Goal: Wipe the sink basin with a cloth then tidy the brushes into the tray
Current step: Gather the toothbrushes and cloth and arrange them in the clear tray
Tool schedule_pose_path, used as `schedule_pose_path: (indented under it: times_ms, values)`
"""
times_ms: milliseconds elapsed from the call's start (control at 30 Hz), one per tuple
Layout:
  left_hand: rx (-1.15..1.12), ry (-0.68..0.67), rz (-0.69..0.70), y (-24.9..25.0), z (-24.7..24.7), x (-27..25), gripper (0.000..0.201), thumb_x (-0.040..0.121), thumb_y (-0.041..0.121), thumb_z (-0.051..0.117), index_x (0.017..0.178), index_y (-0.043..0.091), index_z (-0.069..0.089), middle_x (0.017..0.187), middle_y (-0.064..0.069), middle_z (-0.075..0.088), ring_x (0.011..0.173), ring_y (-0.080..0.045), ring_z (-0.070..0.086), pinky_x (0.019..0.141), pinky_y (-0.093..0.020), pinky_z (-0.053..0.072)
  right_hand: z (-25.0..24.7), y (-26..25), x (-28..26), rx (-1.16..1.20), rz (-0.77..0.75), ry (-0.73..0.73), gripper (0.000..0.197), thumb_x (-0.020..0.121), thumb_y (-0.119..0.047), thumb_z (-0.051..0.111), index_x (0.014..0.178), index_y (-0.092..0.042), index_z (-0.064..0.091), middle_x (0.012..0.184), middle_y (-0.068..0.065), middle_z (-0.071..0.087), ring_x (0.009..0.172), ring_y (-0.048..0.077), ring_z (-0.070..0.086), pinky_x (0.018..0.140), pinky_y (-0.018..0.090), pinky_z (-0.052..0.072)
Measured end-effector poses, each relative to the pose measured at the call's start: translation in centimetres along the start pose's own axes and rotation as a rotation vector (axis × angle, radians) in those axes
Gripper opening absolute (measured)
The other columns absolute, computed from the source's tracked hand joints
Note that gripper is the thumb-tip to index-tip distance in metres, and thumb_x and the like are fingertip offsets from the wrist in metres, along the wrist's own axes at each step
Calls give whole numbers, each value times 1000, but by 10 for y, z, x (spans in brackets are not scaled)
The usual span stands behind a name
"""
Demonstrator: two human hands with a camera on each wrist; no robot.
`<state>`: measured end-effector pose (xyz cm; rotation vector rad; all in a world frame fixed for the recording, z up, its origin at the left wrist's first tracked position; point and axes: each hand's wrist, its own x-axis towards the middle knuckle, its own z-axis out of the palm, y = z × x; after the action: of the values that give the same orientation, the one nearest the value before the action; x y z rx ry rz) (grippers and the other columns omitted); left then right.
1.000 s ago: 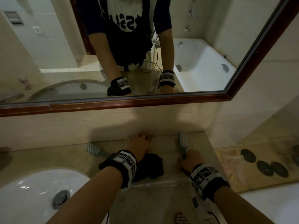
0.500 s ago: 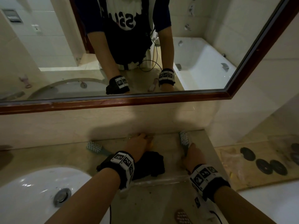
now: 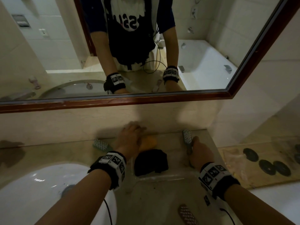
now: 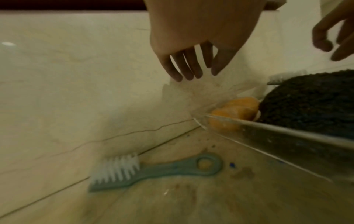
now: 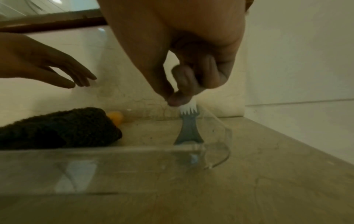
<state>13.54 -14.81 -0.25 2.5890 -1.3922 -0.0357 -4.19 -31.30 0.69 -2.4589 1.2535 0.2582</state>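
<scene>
A clear tray (image 3: 164, 177) stands on the counter against the back wall, holding a black cloth (image 3: 151, 161) and an orange sponge (image 3: 148, 142). My right hand (image 3: 194, 143) pinches a grey-green brush (image 3: 186, 138) that lies along the tray's right side, bristle head toward the wall; the right wrist view shows my fingertips (image 5: 180, 97) curled on it by the bristles. My left hand (image 3: 131, 129) hovers with straight fingers (image 4: 191, 71) over the tray's far left corner, holding nothing. A teal brush (image 4: 153, 169) lies on the counter just left of the tray. The white sink basin (image 3: 37, 189) is at lower left.
A reddish-brown brush (image 3: 186, 213) lies on the counter near the front edge, between my arms. A framed mirror (image 3: 113, 101) runs above the backsplash. The counter ends at a side wall (image 3: 243, 127) on the right.
My left hand has shifted a little left and toward the wall, uncovering the orange sponge. The right hand keeps its hold on the brush in about the same place.
</scene>
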Motion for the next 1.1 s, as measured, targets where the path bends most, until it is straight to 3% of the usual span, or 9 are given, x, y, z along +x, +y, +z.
schedule_pose_path:
  times_ms: [100, 167, 233, 333, 500, 633, 700, 900, 1100]
  values:
    - [62, 92, -57, -22, -12, -18, 50, 50, -3, 84, 97, 11, 74, 96, -12, 71, 83, -32, 70, 67, -35, 58, -6, 4, -17, 26, -89, 17, 27, 96, -23, 45, 118, -8, 41, 85, 9, 60, 65, 23, 51, 48, 27, 34]
    - [122, 96, -130, -40, -9, -30, 55, 37, -10, 85, 88, 8, 75, 87, -15, 73, 73, -34, 71, 57, -36, 58, -5, 9, -34, 30, -153, 18, 14, 97, -28, 44, 99, -15, 42, 72, -1, 51, 57, 16, 43, 45, 21, 27]
    - [89, 41, -200, -48, -9, -40, 55, 55, -10, 79, 106, 10, 71, 109, -17, 70, 96, -38, 67, 74, -43, 57, 2, 21, -54, -6, -202, -9, 16, 96, -35, 44, 89, -21, 42, 66, -9, 43, 56, 8, 40, 49, 18, 28]
    - [79, -194, -335, -59, 6, -57, 59, 91, 6, 49, 145, 25, 36, 154, -3, 31, 144, -27, 25, 112, -42, 31, 20, 43, -88, -50, -212, -142, 23, 92, -49, 46, 82, -29, 43, 66, -13, 40, 58, 0, 36, 58, 18, 33]
    - [40, -452, -415, -60, 19, -66, 55, 100, 34, 38, 150, 35, 17, 162, -5, -8, 150, -28, -8, 120, -48, 19, 27, 58, -134, -129, -155, -414, 80, 42, -98, 17, 78, -30, 42, 92, -9, 49, 76, 5, 49, 69, 18, 37]
    - [49, -492, -412, -58, 21, -62, 52, 101, 31, 37, 150, 34, 20, 162, -7, -10, 150, -31, -9, 120, -52, 17, 42, 60, -144, -265, -87, -425, 62, 89, -63, 37, 123, -14, 52, 131, 6, 47, 118, 21, 53, 88, 29, 41]
    - [46, -495, -405, -59, 20, -59, 50, 100, 30, 38, 149, 32, 25, 162, -7, -6, 150, -32, -8, 120, -51, 18, 50, 60, -142, -276, -87, -437, 60, 92, -54, 40, 129, -8, 47, 131, 9, 47, 119, 23, 53, 79, 28, 36]
    - [53, -453, -342, -65, 13, -67, 43, 100, 25, 39, 143, 19, 38, 158, -10, 11, 149, -33, 2, 117, -45, 28, 59, 58, -133, -305, -98, -479, 53, 92, -35, 49, 136, -6, 38, 137, 11, 42, 126, 24, 49, 92, 32, 41]
    - [37, -411, -281, -80, 17, -76, 31, 95, 11, 47, 126, 6, 52, 141, -15, 34, 129, -34, 39, 105, -38, 42, 59, 52, -125, -294, -108, -467, 57, 87, -38, 55, 132, -7, 40, 136, 12, 42, 124, 25, 49, 99, 32, 42]
